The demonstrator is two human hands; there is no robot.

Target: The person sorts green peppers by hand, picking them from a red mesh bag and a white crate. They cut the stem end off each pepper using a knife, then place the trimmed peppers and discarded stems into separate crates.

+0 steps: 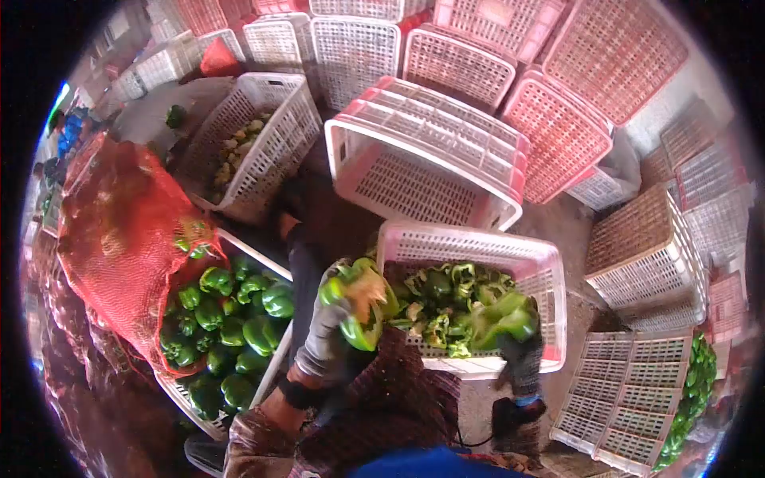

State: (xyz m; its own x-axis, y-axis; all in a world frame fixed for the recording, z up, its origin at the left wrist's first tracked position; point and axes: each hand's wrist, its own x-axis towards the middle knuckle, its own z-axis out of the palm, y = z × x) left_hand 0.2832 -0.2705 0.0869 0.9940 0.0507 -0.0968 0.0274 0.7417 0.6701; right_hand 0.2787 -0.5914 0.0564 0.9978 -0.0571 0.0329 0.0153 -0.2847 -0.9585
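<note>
My left hand [323,327], in a pale grey glove, is closed around an opened green pepper [366,307] with its pale core showing. My right hand [522,358], in a dark glove, holds a piece of green pepper [506,317] over the right side of a pink and white crate [550,263]. Inside that crate lie cut pepper pieces [438,327]. To the left, whole green peppers [233,331] fill another crate [279,366], partly under a red mesh sack [127,239].
An empty pink and white crate [430,119] lies on its side ahead. A white crate [295,119] holds scraps at the upper left. Stacked crates [355,56] line the back. At the lower right, a tilted crate [625,390] stands beside green peppers [692,398].
</note>
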